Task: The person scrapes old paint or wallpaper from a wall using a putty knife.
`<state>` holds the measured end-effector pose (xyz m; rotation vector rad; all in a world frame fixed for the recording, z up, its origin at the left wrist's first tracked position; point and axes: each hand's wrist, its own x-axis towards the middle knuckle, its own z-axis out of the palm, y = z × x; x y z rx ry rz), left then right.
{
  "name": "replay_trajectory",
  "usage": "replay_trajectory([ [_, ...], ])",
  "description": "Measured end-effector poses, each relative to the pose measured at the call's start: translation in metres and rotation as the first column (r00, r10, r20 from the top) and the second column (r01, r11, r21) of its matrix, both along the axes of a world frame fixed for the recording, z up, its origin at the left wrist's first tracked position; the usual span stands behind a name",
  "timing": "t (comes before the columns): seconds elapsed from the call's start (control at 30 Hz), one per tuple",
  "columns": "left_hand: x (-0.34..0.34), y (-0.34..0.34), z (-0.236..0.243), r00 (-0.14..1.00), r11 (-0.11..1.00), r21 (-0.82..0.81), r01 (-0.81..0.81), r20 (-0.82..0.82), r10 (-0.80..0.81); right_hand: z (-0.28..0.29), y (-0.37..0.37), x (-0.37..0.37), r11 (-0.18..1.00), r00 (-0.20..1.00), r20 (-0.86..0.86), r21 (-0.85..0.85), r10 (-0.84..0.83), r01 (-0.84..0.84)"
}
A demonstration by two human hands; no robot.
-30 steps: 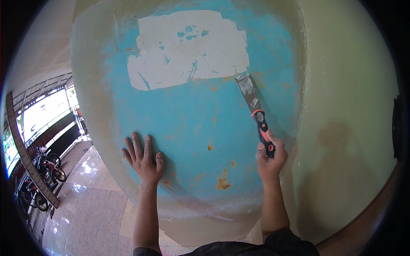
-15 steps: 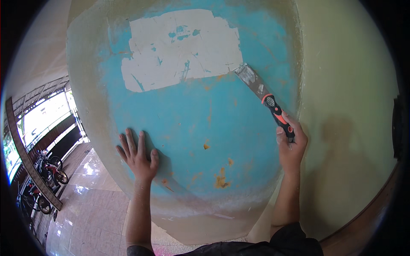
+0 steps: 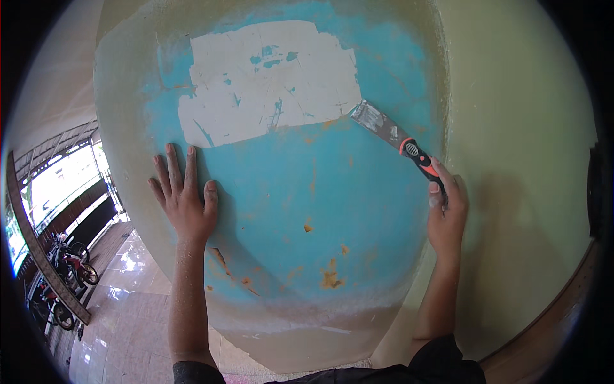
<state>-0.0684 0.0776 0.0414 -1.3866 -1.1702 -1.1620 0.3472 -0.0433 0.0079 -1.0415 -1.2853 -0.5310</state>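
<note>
In my right hand (image 3: 446, 214) is a putty knife (image 3: 378, 125) with a black and red handle and a wide metal blade smeared with white. Its blade tip meets the lower right corner of a white patch (image 3: 256, 96) with ragged edges on the wall. My left hand (image 3: 185, 198) lies with fingers spread against the blue part of the wall (image 3: 275, 185), below the patch's lower left corner. Small turquoise spots and scratches show within the white. Several brownish chips and stains (image 3: 330, 276) mark the lower part of the blue area.
A pale green wall (image 3: 511, 115) adjoins on the right, bearing my shadow. At the left, a shiny tiled floor (image 3: 128, 301) leads towards parked motorcycles (image 3: 67, 269) beside a dark fence (image 3: 89, 211).
My left hand has moved up and to the left along the wall. My right hand has shifted slightly right, and the putty knife now lies at a flatter angle, its tip still near the patch corner.
</note>
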Motion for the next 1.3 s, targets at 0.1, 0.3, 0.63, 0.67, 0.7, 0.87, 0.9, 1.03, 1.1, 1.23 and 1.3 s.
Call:
replay_trajectory([
  [0.1,-0.001,-0.001,-0.001,1.0,1.0,-0.005,0.007,-0.009,-0.008,0.003,-0.001,-0.001,0.998,0.999,0.032,0.05,-0.039,0.037],
  [0.3,-0.004,-0.002,-0.001,0.999,1.0,0.003,0.029,-0.026,-0.029,-0.016,0.011,-0.011,0.987,0.996,0.062,0.147,0.057,-0.066],
  [0.63,-0.007,-0.001,-0.002,0.998,0.999,-0.014,0.041,-0.046,-0.042,-0.05,0.025,-0.068,0.942,0.962,0.03,0.196,0.271,-0.272],
  [0.67,-0.008,-0.001,-0.003,0.998,0.999,-0.016,0.043,-0.049,-0.043,-0.053,0.025,-0.073,0.943,0.963,0.026,0.195,0.27,-0.27],
  [0.7,-0.009,-0.001,-0.003,0.998,0.999,-0.012,0.044,-0.05,-0.045,-0.057,0.024,-0.079,0.942,0.956,0.025,0.162,0.292,-0.292],
  [0.87,-0.007,-0.001,-0.003,0.996,0.998,-0.012,0.063,-0.056,-0.064,-0.065,0.029,-0.095,0.936,0.949,0.0,0.164,0.315,-0.311],
  [0.9,-0.007,-0.001,-0.004,0.997,0.999,-0.016,0.048,-0.064,-0.049,-0.063,0.029,-0.096,0.929,0.94,-0.031,0.169,0.338,-0.329],
  [1.03,-0.008,-0.001,-0.006,0.997,0.999,-0.026,0.031,-0.068,-0.033,-0.068,0.028,-0.111,0.932,0.944,-0.008,0.163,0.331,-0.325],
  [1.1,-0.006,0.0,-0.006,0.996,0.999,-0.024,0.037,-0.077,-0.039,-0.068,0.027,-0.115,0.929,0.939,-0.021,0.157,0.342,-0.335],
  [1.23,-0.008,-0.002,-0.005,0.996,1.0,-0.016,0.02,-0.084,-0.021,-0.059,0.024,-0.124,0.9,0.904,-0.091,0.181,0.417,-0.396],
  [1.3,-0.007,-0.003,-0.003,0.996,0.999,-0.017,0.027,-0.08,-0.028,-0.063,0.02,-0.127,0.918,0.918,-0.087,0.138,0.386,-0.373],
])
